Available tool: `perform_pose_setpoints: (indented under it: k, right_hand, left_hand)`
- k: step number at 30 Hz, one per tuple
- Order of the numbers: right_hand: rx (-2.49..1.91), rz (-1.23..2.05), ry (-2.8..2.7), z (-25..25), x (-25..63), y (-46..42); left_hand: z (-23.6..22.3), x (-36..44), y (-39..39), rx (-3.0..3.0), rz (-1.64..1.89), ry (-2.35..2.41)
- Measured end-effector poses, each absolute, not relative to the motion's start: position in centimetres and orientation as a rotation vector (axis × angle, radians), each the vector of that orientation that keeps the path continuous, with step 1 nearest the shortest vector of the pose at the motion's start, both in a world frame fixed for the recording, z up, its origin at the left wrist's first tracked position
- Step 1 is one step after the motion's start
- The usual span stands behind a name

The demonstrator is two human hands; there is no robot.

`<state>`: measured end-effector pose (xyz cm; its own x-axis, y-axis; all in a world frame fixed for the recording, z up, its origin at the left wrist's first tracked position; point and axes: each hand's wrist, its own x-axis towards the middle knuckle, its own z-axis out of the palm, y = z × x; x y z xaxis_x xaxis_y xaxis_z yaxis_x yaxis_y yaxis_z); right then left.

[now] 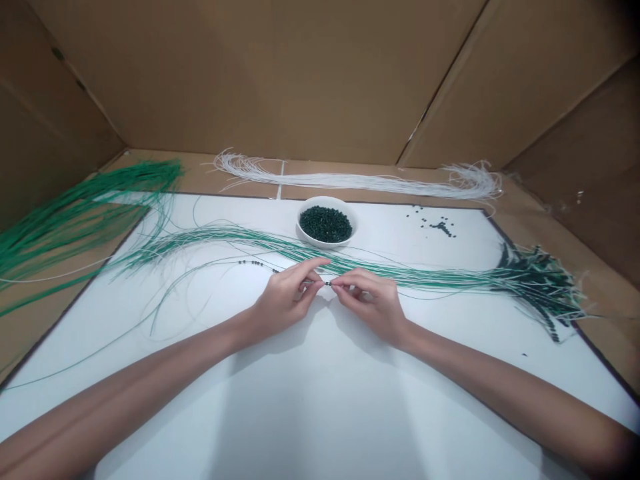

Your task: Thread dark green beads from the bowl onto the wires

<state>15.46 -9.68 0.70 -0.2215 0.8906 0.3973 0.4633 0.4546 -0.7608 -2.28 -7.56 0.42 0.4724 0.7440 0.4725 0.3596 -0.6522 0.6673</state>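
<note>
My left hand point(287, 293) and my right hand point(373, 300) meet near the middle of the white board, fingertips pinched a small gap apart. Between them runs a short stretch of beaded string point(328, 284) with a few tiny dark beads on it. Both hands are closed on this string. More dark beads point(250, 263) sit along a thin strand to the left of my left hand. Just beyond my hands lies a long bundle of green and white strings point(425, 275). Behind it stands a white bowl point(300, 233) holding many dark green beads point(325, 224).
Loose beads point(443, 228) are scattered on the white board point(320, 400) at the back right. The bundle's right end carries a thick cluster of beaded strands point(543, 287). Green strings point(100, 207) lie at the left, white strings point(360, 181) at the back. Cardboard walls point(250, 80) surround the board.
</note>
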Motion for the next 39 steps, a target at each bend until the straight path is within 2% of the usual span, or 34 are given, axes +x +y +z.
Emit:
perform_pose_setpoints:
  k: [11,16,19,27,39]
  right_hand:
    - [-1.236,0.689,-1.806,0.7,15.6,-9.5]
    - [-1.229,0.705,-1.838,0.9,15.6,-9.4]
    - [-1.181,0.686,-1.862,0.7,15.6,-9.4]
    - [-1.155,0.581,-1.887,0.7,15.3,-9.6]
    - [-1.354,0.649,-1.997,7.6,16.9,-9.1]
  left_hand:
    - [0.5,-2.3,-7.5,2.126,1.073,0.953]
    - [0.1,-2.3,-7.2,2.285,1.146,0.855]
    - [-0.2,-2.3,-7.1,2.328,1.144,0.77]
    - [0.6,-2.3,-7.4,2.311,1.039,0.897]
    - [1.1,-2.2,-7.8,2.488,1.135,1.153]
